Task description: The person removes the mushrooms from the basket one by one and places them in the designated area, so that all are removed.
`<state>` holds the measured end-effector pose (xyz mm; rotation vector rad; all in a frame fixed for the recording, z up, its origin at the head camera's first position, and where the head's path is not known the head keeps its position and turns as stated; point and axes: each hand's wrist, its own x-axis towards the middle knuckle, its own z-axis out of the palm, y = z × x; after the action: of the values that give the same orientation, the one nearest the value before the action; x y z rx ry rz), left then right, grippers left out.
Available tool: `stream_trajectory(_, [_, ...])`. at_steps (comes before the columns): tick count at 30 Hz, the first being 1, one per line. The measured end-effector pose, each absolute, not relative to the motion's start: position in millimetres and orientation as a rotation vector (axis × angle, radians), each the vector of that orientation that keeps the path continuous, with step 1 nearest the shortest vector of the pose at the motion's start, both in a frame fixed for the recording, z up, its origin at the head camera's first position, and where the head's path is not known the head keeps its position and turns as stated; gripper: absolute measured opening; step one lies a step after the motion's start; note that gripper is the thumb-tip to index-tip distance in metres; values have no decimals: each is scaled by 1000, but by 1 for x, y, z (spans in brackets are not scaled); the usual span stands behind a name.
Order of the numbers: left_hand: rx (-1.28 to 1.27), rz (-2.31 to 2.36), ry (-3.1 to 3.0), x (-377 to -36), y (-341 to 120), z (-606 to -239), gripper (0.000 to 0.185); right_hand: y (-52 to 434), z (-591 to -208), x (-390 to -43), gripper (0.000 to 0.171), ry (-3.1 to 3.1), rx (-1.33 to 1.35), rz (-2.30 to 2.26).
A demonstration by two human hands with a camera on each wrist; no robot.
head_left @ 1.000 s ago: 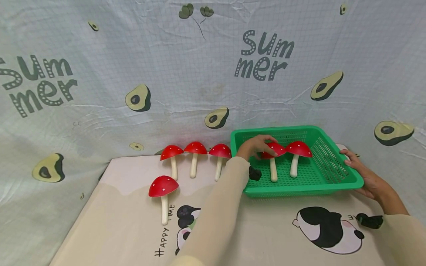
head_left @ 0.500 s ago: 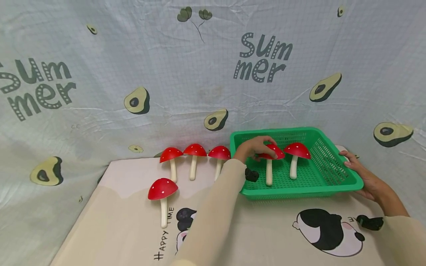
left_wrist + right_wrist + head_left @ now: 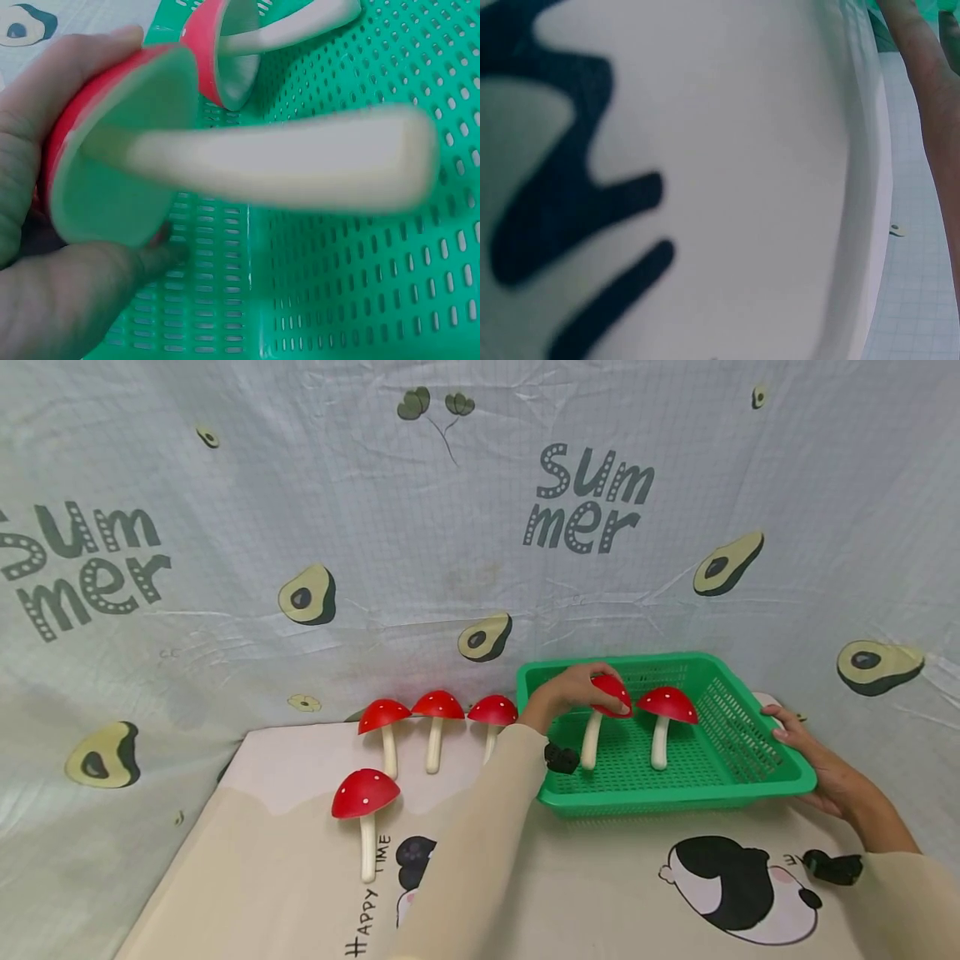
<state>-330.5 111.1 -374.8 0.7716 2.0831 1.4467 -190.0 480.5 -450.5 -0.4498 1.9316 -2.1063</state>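
Note:
In the head view my left hand (image 3: 573, 689) reaches over the left wall of a green plastic basket (image 3: 675, 794). It grips a toy mushroom (image 3: 592, 735) by its white-dotted red cap, thumb and fingers on opposite sides. Up close in the left wrist view, this mushroom's pale stem (image 3: 285, 161) points away from the palm, above the slotted basket floor. A second red-capped mushroom (image 3: 667, 706) lies in the basket to its right. My right hand (image 3: 832, 772) holds the basket's right end, fingers over the rim; its thumb is hard to make out.
Left of the basket, three mushrooms line the table's back edge: one (image 3: 386, 722), another (image 3: 438, 714) and a third (image 3: 492, 714) partly behind my left sleeve. Nearer lies another mushroom (image 3: 366, 802). A printed curtain (image 3: 405, 527) hangs behind the table (image 3: 247, 860).
The gripped mushroom has shifted a little left, and its stem has swung from nearly straight down to leaning left. My right hand stays on the basket's end.

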Motion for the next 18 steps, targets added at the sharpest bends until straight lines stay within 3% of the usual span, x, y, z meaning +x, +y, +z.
stream_trajectory(18, [920,1428,2066,-332,113,-369,50,481,-450,-191,36,1942,-482,-2096])
